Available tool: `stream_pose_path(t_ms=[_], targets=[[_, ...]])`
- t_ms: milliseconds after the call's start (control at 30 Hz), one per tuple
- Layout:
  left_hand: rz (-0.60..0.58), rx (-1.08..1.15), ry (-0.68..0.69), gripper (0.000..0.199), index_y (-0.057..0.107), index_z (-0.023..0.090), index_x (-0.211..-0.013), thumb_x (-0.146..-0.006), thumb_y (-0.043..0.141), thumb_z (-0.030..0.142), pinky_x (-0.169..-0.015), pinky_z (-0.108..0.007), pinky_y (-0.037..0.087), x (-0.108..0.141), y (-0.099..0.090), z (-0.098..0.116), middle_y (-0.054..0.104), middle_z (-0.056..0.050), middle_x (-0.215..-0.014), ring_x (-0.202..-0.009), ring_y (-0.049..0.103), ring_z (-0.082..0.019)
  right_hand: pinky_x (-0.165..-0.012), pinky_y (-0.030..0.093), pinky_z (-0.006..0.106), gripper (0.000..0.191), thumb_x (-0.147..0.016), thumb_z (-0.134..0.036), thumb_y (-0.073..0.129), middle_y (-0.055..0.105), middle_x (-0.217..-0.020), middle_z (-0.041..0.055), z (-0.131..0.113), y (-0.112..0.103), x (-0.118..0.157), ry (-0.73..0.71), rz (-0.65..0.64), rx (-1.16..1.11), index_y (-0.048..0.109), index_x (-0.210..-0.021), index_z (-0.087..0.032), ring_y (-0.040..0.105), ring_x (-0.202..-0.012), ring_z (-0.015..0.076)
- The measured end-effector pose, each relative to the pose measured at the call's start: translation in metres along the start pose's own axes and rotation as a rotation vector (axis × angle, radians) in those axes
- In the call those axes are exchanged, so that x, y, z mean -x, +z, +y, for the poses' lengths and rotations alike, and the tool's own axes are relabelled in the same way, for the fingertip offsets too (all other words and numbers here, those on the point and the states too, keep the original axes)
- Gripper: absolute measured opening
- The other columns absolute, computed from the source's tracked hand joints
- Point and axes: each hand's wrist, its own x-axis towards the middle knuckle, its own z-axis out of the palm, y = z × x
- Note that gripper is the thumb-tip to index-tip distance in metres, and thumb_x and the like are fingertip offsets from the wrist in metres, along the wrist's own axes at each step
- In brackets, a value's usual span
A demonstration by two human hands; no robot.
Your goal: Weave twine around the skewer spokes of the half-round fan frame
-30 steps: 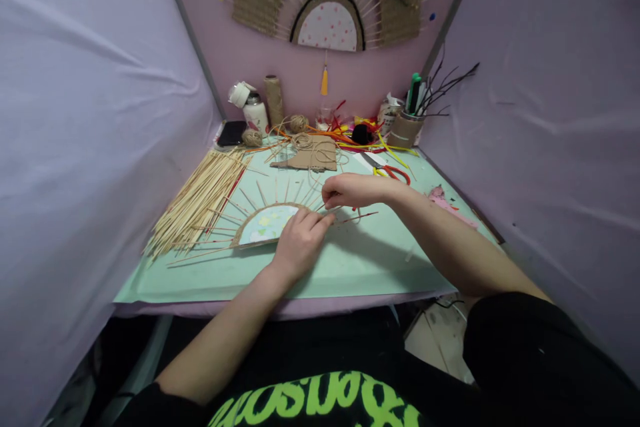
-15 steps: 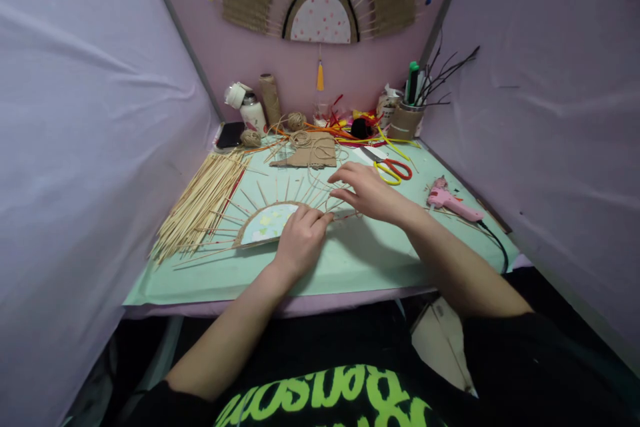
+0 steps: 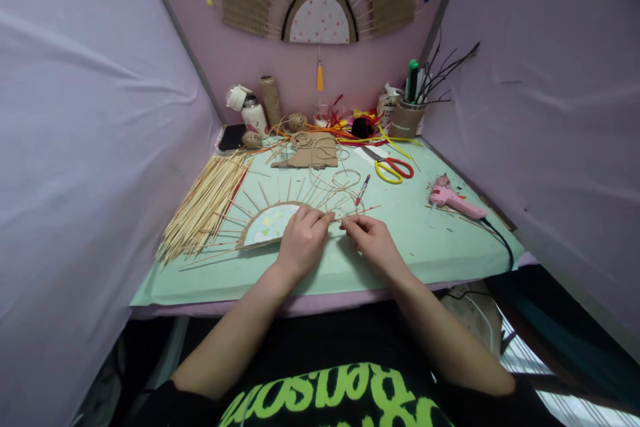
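A half-round fan frame [image 3: 271, 222] lies on the table, with a pale blue and green patterned centre, a brown rim and thin sticks fanning outward. My left hand [image 3: 305, 238] is closed over its right end, thumb and forefinger pinching near the lowest sticks and hiding that part. Just to the right, my right hand [image 3: 371, 240] is closed in a pinch on thin twine beside a stick; its fingertips partly cover the hold. Loose loops of beige twine [image 3: 346, 180] spread behind both hands. A red-and-dark pen [image 3: 363, 191] lies just beyond my right hand.
Bamboo sticks [image 3: 205, 203] are heaped at left. Scissors [image 3: 390, 168] and a pink glue gun [image 3: 455, 200] lie to the right. Cardboard [image 3: 315, 150], a bottle [image 3: 254, 115] and a pen holder [image 3: 406, 120] stand or lie farther back. A finished fan [image 3: 395, 7] hangs on the back wall.
My right hand has come down and toward me from above the twine, its spread fingers closing into a pinch beside my left hand. The pen is now uncovered. My left hand stays on the fan.
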Motion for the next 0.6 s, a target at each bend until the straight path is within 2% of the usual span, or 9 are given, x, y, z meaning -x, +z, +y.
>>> stream_pose_path(t_ms=[200, 600], targets=[[0.035, 0.016, -0.007, 0.024, 0.064, 0.014, -0.111, -0.092, 0.05, 0.017, -0.076, -0.036, 0.046, 0.0004, 0.0009, 0.001, 0.066, -0.009, -0.091, -0.089, 0.052, -0.022, -0.054, 0.038, 0.027, 0.031, -0.074, -0.047, 0.067, 0.056, -0.055, -0.0006, 0.0031, 0.0043, 0.0002, 0.047, 0.042, -0.078, 0.069, -0.072, -0.017, 0.049, -0.054, 0.0138], [0.074, 0.024, 0.015, 0.022, 0.066, 0.012, -0.106, -0.092, 0.05, 0.017, -0.075, -0.036, 0.047, 0.0007, 0.0014, 0.001, 0.066, -0.009, -0.091, -0.088, 0.049, -0.022, -0.055, 0.037, 0.027, 0.026, -0.072, -0.043, 0.068, 0.061, -0.061, 0.0014, 0.0031, 0.0061, -0.0007, 0.056, 0.042, -0.076, 0.07, -0.072, -0.017, 0.051, -0.058, 0.0144]])
